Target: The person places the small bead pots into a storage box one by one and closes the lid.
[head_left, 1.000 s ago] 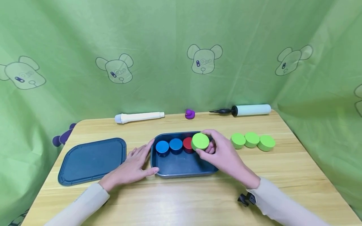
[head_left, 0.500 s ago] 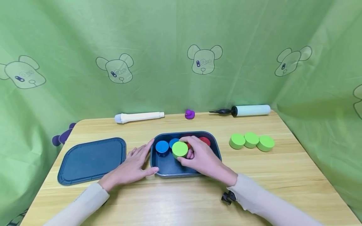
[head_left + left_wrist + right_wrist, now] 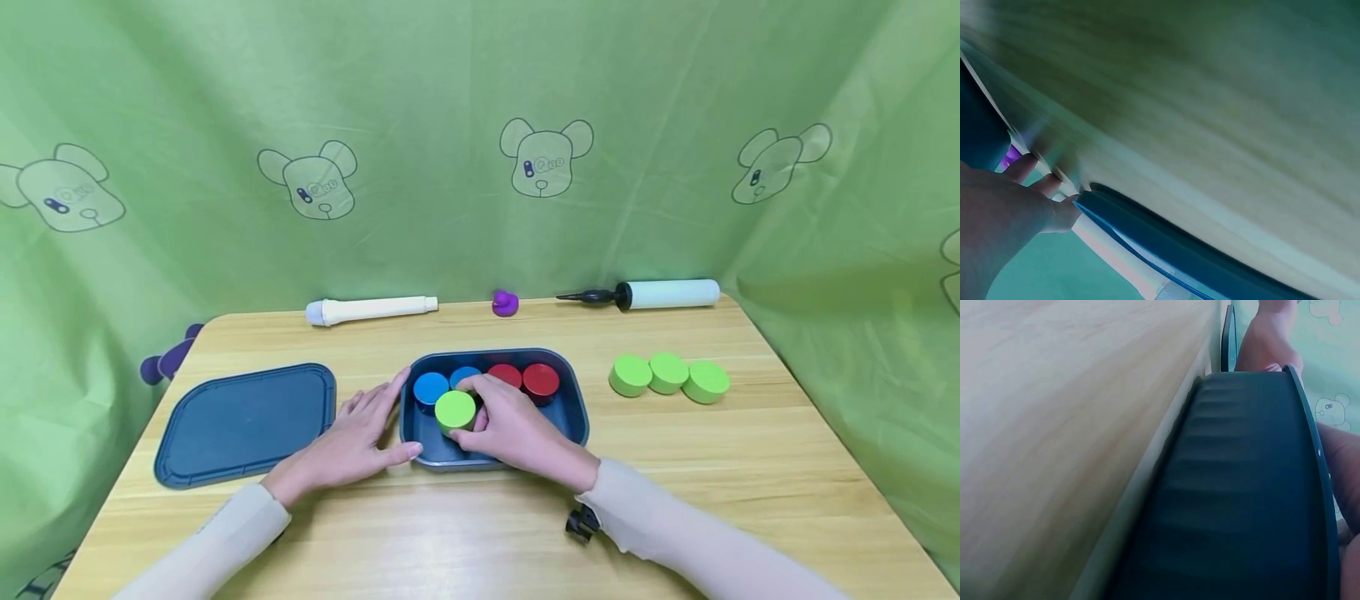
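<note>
A dark blue rectangular box with rounded corners sits mid-table. Inside, two blue cylinder blocks and two red cylinder blocks line the far side. My right hand pinches a green cylinder block between thumb and fingers, down in the box, in front of the blue pair and partly covering one. My left hand rests spread at the box's left end, fingers straight. The right wrist view is mostly filled by the box's side wall.
A dark blue lid lies on the left. Three green cylinder blocks stand in a row on the right. Along the back edge are a white microphone-like stick, a purple rubber duck and a hand pump.
My right hand has carried the green cylinder block leftward and toward me, from over the red blocks to in front of the blue ones. The left hand has stayed put.
</note>
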### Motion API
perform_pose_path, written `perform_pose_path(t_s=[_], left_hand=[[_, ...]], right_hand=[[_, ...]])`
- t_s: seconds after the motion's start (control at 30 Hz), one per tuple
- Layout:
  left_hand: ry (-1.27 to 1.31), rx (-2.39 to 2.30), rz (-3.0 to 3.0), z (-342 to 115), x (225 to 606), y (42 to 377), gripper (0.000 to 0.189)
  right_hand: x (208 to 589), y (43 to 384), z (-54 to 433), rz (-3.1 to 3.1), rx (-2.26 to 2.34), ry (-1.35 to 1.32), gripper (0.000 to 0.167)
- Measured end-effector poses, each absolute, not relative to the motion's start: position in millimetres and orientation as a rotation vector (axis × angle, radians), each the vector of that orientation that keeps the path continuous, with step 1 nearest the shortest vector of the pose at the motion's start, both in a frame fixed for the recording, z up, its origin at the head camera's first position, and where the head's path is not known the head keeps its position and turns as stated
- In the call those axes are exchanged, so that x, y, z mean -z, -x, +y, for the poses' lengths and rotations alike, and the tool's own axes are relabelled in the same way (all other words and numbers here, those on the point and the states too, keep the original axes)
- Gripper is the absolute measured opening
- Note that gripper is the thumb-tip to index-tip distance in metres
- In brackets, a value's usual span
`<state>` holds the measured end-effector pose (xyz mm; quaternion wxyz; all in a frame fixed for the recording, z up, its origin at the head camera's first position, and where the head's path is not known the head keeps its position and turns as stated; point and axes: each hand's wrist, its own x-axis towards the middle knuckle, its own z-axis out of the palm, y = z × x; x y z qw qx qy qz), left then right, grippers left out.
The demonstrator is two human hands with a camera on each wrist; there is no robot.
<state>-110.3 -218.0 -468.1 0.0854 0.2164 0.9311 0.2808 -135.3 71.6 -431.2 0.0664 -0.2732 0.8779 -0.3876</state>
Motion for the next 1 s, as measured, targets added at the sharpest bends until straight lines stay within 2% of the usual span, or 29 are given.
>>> perform_pose_path(t_s=[0.63, 1.0], left_hand=[[-0.660, -0.834, 2.766, -218, 468, 111, 0.106], [-0.673, -0.841, 2.762, -218, 466, 110, 0.106]], right_hand=[[432, 133, 47, 2.668, 0.929, 0.789, 0.054], [432, 134, 40, 2.541, 1.040, 0.724, 0.051]])
